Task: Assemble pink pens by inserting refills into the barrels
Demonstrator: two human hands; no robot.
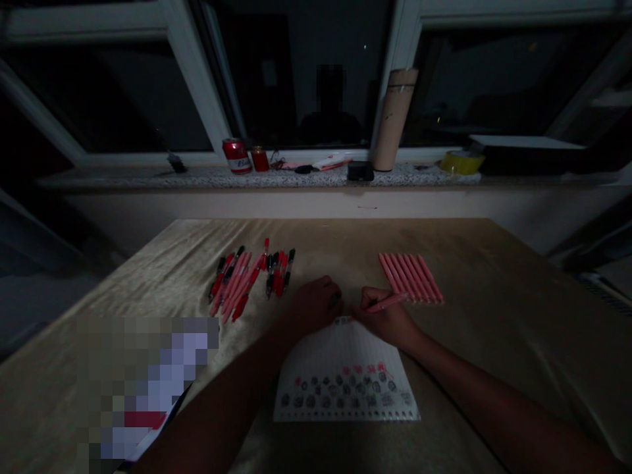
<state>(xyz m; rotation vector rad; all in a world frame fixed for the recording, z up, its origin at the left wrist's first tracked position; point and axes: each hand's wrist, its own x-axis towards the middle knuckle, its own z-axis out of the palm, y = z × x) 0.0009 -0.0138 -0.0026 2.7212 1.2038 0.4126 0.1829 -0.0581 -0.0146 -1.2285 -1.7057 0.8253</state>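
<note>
Dim room, dark window beyond a stone sill, and a tan counter point(494, 316) under your hands. From the head view, your right hand point(382, 319) has its grip closed around a pink pen point(390, 303), tip pointing left toward the far edge of the notepad point(345, 375). Your left hand point(316, 304) is curled at that same edge, just beside the right; it may be pinching something small, but the light is too poor to tell what, or whether it merely steadies the sheet. The notepad's near rows carry dark and red scribble marks. A tidy row of pink pens point(412, 278) lies just right of your right hand; a looser heap of red and black pens point(251, 276) lies to the left. By my reading, you are at the testing step with one pen. Next calls for a short stroke on bare paper, with the left hand pinning the pad.
</note>
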